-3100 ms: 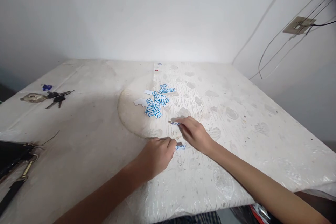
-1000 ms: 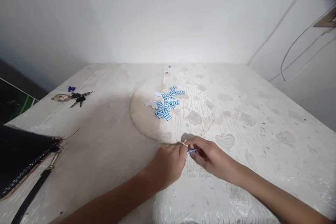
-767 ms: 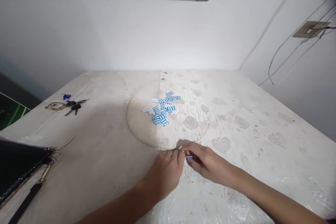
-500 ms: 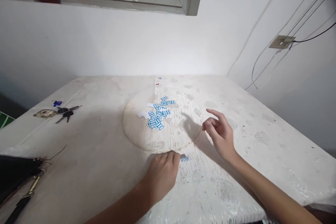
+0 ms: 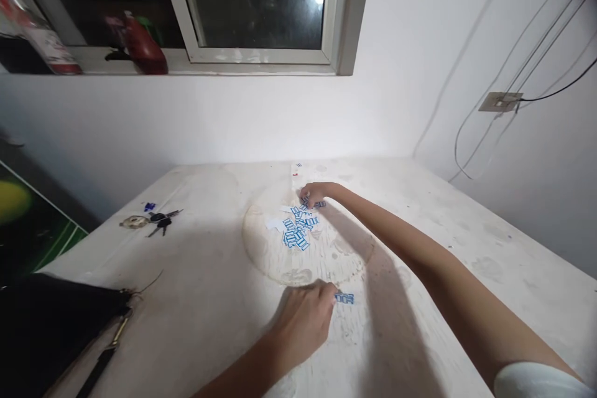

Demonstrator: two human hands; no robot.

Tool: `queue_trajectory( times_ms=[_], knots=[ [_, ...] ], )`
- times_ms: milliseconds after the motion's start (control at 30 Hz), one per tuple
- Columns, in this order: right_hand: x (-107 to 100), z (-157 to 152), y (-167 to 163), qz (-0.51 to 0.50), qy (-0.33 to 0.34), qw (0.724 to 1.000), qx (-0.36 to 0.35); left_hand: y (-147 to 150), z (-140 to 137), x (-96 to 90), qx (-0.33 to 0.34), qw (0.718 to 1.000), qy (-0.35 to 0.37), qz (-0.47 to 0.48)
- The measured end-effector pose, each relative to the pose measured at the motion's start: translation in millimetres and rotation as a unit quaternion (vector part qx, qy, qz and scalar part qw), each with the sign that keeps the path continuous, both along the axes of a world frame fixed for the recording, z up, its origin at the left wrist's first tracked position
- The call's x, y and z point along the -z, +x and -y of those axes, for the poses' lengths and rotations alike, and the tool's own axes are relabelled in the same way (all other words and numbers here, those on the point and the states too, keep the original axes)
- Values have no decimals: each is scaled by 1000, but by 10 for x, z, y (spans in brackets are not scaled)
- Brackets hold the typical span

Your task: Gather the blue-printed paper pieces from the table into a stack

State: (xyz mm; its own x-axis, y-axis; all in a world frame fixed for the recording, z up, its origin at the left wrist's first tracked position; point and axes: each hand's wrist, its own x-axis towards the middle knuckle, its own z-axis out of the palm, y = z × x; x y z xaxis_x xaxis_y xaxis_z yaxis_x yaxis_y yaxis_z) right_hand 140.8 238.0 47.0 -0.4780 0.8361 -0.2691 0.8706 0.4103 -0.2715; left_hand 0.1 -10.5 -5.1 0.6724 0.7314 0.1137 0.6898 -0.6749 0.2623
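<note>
My left hand (image 5: 308, 314) rests on the near part of the table with its fingers closed. A small blue-and-white paper piece (image 5: 346, 298) pokes out to the right from its fingertips. Farther back, my right hand (image 5: 318, 191) reaches over the far edge of a loose pile of similar blue-and-white paper pieces (image 5: 298, 237). Its fingers curl down around one piece at the pile's edge, and part of the grip is hidden. A plain white scrap (image 5: 274, 224) lies by the pile's left side.
The pale table (image 5: 205, 298) has a faint ring mark around the pile. Keys (image 5: 161, 220) with a round fob lie at left, a black zipped pouch (image 5: 60, 329) nearer. Behind are a wall, a window (image 5: 256, 0) with bottles on its sill, and a wall socket (image 5: 500, 101) with cables.
My right hand has moved left and away from me, from open beside the pile to closed at its far edge. My left hand stays with its piece. The view has tilted up.
</note>
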Motion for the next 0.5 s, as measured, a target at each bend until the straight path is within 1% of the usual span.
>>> queue_trajectory(
  times_ms=[100,267,400,500],
  knots=[
    [62,-71,-58,47,-38,998,5,-5,3,-12,10,999,10,-31],
    [129,-18,-30,72,-70,995,-5,6,2,4,10,999,11,-42],
    [105,35,-21,70,-83,994,-14,1,5,19,2,999,9,-47],
    [119,65,-55,63,-75,995,-6,-4,16,5,1,999,-2,-52]
  ],
)
